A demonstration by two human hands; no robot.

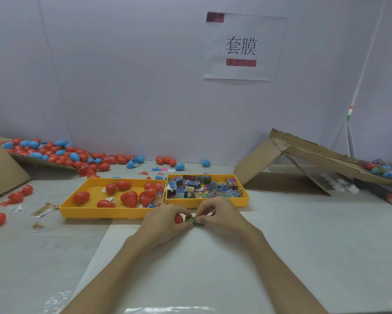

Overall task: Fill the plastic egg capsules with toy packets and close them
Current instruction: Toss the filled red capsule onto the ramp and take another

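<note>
Evidently the filling step is in hand; over the bench (281,245), just short of the two yellow trays (84,210) at its middle, the left hand (165,220) curls round a red egg capsule (179,219) and the right hand (220,217) pinches a green toy packet (193,220) against it; next, I judge, the packet needs tucking fully inside; the wall sign (242,71) reads 套膜.

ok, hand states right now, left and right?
Left hand: grips a red egg capsule.
Right hand: pinches a green toy packet at the capsule.
</note>
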